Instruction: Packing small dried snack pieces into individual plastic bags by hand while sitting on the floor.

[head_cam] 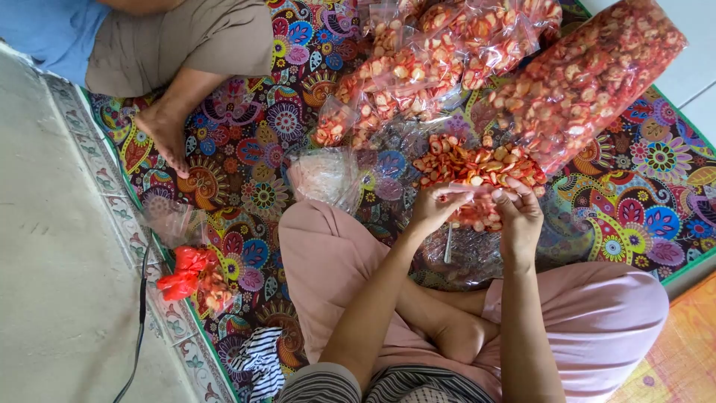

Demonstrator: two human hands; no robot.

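Left hand (pixel 432 207) and right hand (pixel 518 213) both pinching mouth of small clear bag (pixel 477 213) of red chips above lap. Several filled bags (pixel 418 67) on patterned mat (pixel 634 201); large sack (pixel 589 75) remains full.

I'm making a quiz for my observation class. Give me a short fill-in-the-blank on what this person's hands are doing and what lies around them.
1. Both hands, left hand and right hand, hold a small clear ____ of red-orange chips.
2. The person sits cross-legged on a colourful patterned ____.
3. The large chip sack lies toward the ____ of the view.
4. Another person's bare ____ rests on the mat's left part.

Missing words: bag; mat; upper right; foot
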